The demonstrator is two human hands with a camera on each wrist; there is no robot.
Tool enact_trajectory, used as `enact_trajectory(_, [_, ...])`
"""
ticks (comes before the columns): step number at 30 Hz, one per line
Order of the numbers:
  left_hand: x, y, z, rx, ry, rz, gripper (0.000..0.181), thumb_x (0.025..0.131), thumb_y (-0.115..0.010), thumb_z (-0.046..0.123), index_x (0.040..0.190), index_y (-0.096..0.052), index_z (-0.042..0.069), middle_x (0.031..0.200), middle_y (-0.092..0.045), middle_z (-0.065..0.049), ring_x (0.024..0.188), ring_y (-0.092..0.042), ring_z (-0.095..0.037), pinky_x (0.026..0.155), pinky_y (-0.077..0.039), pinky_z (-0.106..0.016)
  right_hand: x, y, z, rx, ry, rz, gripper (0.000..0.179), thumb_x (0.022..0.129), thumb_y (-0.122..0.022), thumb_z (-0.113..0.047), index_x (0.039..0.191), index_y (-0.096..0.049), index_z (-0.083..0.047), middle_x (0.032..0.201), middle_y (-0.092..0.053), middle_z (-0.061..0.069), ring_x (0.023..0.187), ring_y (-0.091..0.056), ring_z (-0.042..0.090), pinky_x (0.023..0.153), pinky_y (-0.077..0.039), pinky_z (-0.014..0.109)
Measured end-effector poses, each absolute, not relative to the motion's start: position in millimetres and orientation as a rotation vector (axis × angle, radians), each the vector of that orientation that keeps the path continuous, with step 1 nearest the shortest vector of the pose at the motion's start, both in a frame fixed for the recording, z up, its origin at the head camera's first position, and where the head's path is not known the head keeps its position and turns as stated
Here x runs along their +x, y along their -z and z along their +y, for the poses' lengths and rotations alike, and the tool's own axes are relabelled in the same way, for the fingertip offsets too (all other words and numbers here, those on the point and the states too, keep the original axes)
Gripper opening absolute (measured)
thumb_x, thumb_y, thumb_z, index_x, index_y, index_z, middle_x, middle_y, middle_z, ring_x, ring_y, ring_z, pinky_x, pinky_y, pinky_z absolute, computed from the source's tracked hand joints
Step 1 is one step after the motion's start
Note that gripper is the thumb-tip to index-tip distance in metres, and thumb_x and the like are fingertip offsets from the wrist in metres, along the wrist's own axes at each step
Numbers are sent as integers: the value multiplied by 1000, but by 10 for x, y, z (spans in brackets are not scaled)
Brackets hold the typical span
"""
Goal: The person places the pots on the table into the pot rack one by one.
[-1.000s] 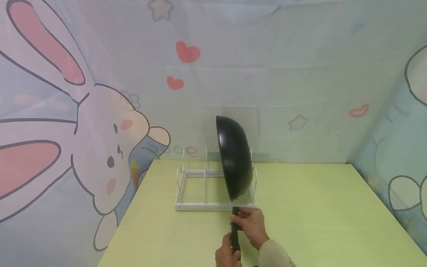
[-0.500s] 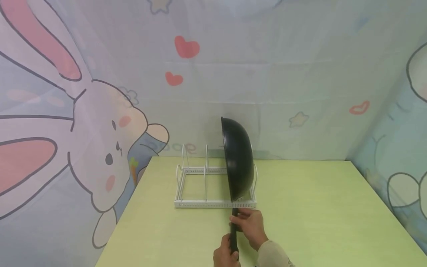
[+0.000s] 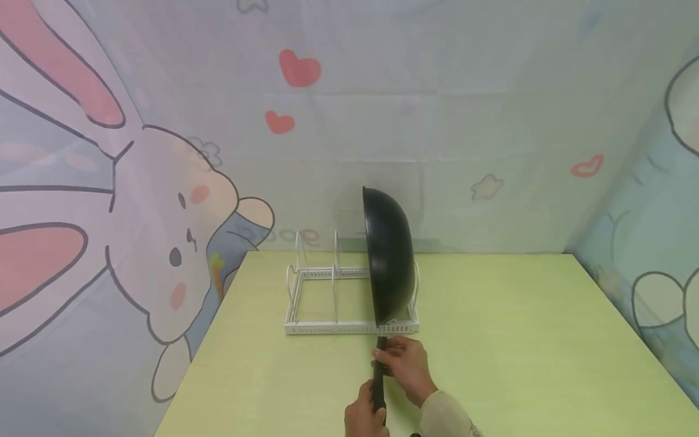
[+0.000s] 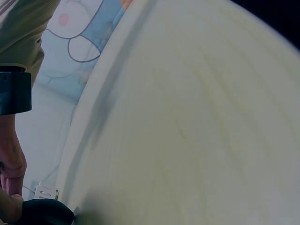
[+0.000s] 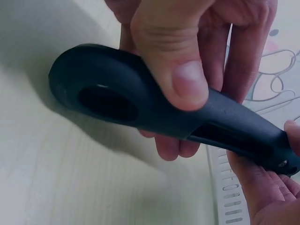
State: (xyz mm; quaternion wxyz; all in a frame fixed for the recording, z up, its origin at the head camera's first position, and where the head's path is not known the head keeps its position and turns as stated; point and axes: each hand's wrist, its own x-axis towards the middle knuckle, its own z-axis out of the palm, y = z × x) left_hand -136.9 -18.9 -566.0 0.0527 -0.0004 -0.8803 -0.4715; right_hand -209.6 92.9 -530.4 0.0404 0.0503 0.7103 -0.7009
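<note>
A black wok (image 3: pixel 389 255) stands on its side, nearly upright, its opening turned left and its rounded back to the right. It overlaps the right part of a white wire rack (image 3: pixel 322 328), beyond the middle divider. The handle (image 3: pixel 379 388) points toward the person. My left hand (image 3: pixel 364 416) grips the handle near its free end; the right wrist view shows that thumb lying along the handle (image 5: pixel 243 122) beside the hanging hole. My right hand (image 3: pixel 406 367) pinches the handle closer to the wok, coming from the right.
The rack rests on a pale green table (image 3: pixel 502 340), near its back edge. Behind and beside it hangs a cloth backdrop (image 3: pixel 491 121) printed with rabbits and hearts. A dark band (image 4: pixel 15 93) circles a forearm in the left wrist view.
The wok has shifted slightly right and turned more upright. Its handle end and the left hand have moved a little left. Both hands keep their hold, and the head view has tilted slightly.
</note>
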Motion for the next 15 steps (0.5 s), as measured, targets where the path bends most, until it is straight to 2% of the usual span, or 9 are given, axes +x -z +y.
enact_trajectory(5, [-1366,5639,-235,-22,1427,-2701,47,76,-70,-4,122,-61,-3,97,-77,-13,79,-74,-24,70,-57,-32,-2091,5304,938,125,2129,2157,33,88,-74,-8,111,-63,13,98,-75,24,84,-78,30,74,-62,40])
enact_trajectory(9, [-1351,5633,-357,-90,1547,-2744,43,83,-71,2,124,-59,-6,107,-74,-23,91,-76,-36,72,-59,-38,-2044,5265,1050,-9,1977,2204,36,90,-73,-15,114,-64,10,102,-75,23,85,-77,27,74,-62,42])
enact_trajectory(12, [-1367,5613,-570,-199,1639,-2783,37,88,-70,7,121,-61,-5,112,-72,-26,94,-75,-39,70,-60,-35,-2025,5208,1236,-164,1803,2267,38,93,-71,-23,114,-66,8,103,-76,21,87,-76,26,73,-62,42])
enact_trajectory(15, [-1415,5539,-851,-332,1559,-2821,33,91,-69,11,120,-62,-3,115,-71,-24,96,-75,-36,70,-59,-29,-2034,5125,1500,-276,1669,2324,39,95,-68,-27,114,-67,7,102,-76,19,87,-76,25,73,-61,40])
